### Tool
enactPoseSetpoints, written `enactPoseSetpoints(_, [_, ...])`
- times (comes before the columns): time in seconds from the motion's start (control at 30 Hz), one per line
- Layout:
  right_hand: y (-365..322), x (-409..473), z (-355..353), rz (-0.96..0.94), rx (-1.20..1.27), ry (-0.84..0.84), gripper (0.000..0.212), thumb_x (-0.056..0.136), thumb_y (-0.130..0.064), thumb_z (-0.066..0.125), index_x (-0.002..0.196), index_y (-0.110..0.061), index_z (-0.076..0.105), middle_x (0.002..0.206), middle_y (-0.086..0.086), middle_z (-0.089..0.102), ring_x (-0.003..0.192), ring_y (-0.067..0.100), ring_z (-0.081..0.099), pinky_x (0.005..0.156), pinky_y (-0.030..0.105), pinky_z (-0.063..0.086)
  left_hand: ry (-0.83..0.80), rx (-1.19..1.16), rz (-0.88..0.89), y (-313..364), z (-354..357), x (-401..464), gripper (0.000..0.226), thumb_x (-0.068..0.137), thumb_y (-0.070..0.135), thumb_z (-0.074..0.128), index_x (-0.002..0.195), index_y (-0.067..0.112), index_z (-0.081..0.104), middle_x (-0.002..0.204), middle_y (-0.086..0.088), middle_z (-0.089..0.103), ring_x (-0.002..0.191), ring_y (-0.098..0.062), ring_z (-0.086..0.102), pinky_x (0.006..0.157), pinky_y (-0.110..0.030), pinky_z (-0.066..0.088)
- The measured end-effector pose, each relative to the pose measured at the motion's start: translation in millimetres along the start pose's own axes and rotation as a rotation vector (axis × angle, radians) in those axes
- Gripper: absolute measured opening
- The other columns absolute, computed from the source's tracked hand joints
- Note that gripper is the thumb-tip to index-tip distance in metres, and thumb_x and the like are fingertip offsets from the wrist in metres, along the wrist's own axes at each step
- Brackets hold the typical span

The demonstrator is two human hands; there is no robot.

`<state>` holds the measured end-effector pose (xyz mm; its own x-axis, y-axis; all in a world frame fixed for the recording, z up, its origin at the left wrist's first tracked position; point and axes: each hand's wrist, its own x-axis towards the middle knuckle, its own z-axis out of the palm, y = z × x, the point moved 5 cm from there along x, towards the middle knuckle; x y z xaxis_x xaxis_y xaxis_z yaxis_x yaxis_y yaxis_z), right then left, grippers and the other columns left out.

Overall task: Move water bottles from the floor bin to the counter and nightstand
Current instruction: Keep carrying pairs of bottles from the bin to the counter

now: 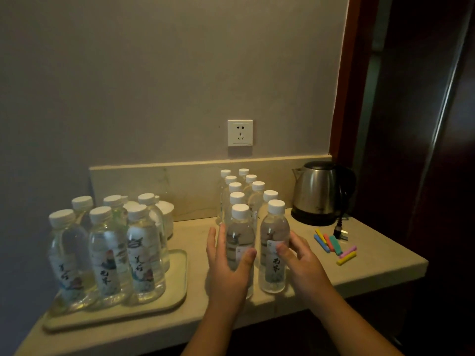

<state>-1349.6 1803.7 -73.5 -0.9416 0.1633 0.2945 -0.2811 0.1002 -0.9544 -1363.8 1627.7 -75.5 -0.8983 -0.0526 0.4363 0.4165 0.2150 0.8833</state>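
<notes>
Two rows of clear water bottles with white caps stand on the beige counter [380,263], running back toward the wall. My left hand [226,263] wraps around the front bottle of the left row [240,227], thumb across its label. My right hand [300,255] holds the front bottle of the right row [274,255], thumb on its label and fingers behind it. Both bottles stand upright on the counter. The floor bin is not in view.
A cream tray [177,286] at the left carries several more bottles [144,255] and white cups [167,214]. A steel kettle [318,196] sits at the back right with its plug beside several coloured clips [334,246]. A wall socket [240,136] is above.
</notes>
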Motion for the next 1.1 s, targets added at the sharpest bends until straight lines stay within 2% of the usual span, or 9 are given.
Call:
enactPoseSetpoints(0.1, [1.4,3.2,-1.8,-0.01,0.023,-0.032,0.048,0.08,-0.065,0.064,0.127,-0.057,0.054,0.141,-0.016,0.05,0.125,0.003,0.051,0.091,0.03,0.052,-0.025,-0.076,-0.012,-0.7,7.1,-1.8,0.097,0.071,0.079,0.055,0.154,0.053,0.012,0.165,0.03,0.003,0.151,-0.012,0.027,0.116,-0.056,0.038])
enactPoseSetpoints(0.23, [3.0,6.5,0.1,-0.009,0.033,-0.053,0.039,0.082,-0.064,0.061,0.12,-0.064,0.052,0.135,-0.026,0.049,0.113,-0.004,0.053,0.079,0.022,0.051,-0.025,-0.111,-0.003,0.3,14.4,-1.8,0.091,0.079,0.071,0.06,0.154,0.051,0.014,0.169,0.014,0.013,0.152,-0.016,0.027,0.118,-0.055,0.037])
enactPoseSetpoints(0.37, [9.5,11.7,-1.3,-0.012,0.089,-0.089,0.055,0.088,-0.058,0.061,0.141,-0.045,0.054,0.143,-0.013,0.052,0.126,0.012,0.057,0.098,0.045,0.056,-0.038,-0.12,-0.003,3.2,19.1,0.5,0.097,0.079,0.073,0.06,0.159,0.045,0.012,0.168,0.009,0.018,0.154,-0.016,0.023,0.121,-0.054,0.033])
enactPoseSetpoints(0.4, [10.1,13.1,-3.1,-0.014,0.082,-0.092,0.058,0.088,-0.058,0.061,0.143,-0.043,0.053,0.143,-0.013,0.052,0.127,0.012,0.056,0.098,0.044,0.056,-0.044,-0.128,-0.007,3.7,20.0,0.6,0.099,0.077,0.077,0.06,0.158,0.047,0.011,0.168,0.01,0.018,0.154,-0.016,0.023,0.121,-0.054,0.033])
enactPoseSetpoints(0.47, [8.5,15.6,-5.8,-0.031,0.059,-0.096,0.059,0.086,-0.059,0.06,0.142,-0.042,0.054,0.14,-0.017,0.052,0.125,0.007,0.055,0.088,0.028,0.056,-0.064,-0.161,-0.014,3.9,22.7,0.7,0.1,0.074,0.081,0.061,0.156,0.054,0.009,0.167,0.013,0.019,0.153,-0.016,0.026,0.119,-0.055,0.036])
enactPoseSetpoints(0.6, [6.4,15.5,-6.4,-0.074,0.066,-0.07,0.044,0.085,-0.059,0.059,0.129,-0.055,0.055,0.135,-0.028,0.048,0.119,-0.008,0.052,0.072,0.011,0.052,-0.072,-0.179,-0.021,1.7,26.9,2.1,0.098,0.076,0.077,0.061,0.153,0.059,0.003,0.166,0.017,0.02,0.151,-0.013,0.03,0.119,-0.05,0.037])
enactPoseSetpoints(0.73, [14.6,15.7,3.4,-0.053,0.202,-0.133,0.052,0.093,-0.053,0.056,0.143,-0.043,0.05,0.129,-0.018,0.068,0.113,0.005,0.068,0.075,0.02,0.06,-0.081,-0.195,-0.02,-0.6,29.2,3.9,0.104,0.076,0.076,0.061,0.158,0.049,0.003,0.166,0.015,0.021,0.15,-0.011,0.03,0.119,-0.048,0.038])
enactPoseSetpoints(0.87, [13.9,20.1,4.2,-0.06,0.208,-0.119,0.047,0.093,-0.049,0.053,0.139,-0.045,0.052,0.126,-0.018,0.07,0.112,0.005,0.069,0.077,0.018,0.058,-0.083,-0.178,-0.022,-1.9,31.6,6.5,0.106,0.077,0.074,0.059,0.161,0.041,0.004,0.167,0.01,0.02,0.152,-0.011,0.028,0.121,-0.047,0.035])
enactPoseSetpoints(1.1, [17.5,26.3,5.2,-0.044,0.224,-0.143,0.044,0.094,-0.045,0.05,0.139,-0.045,0.047,0.124,-0.02,0.071,0.111,0.003,0.069,0.075,0.018,0.059,-0.079,-0.179,-0.039,-7.7,37.4,11.3,0.102,0.078,0.073,0.06,0.16,0.044,0.006,0.165,0.009,0.024,0.15,-0.015,0.032,0.118,-0.051,0.039])
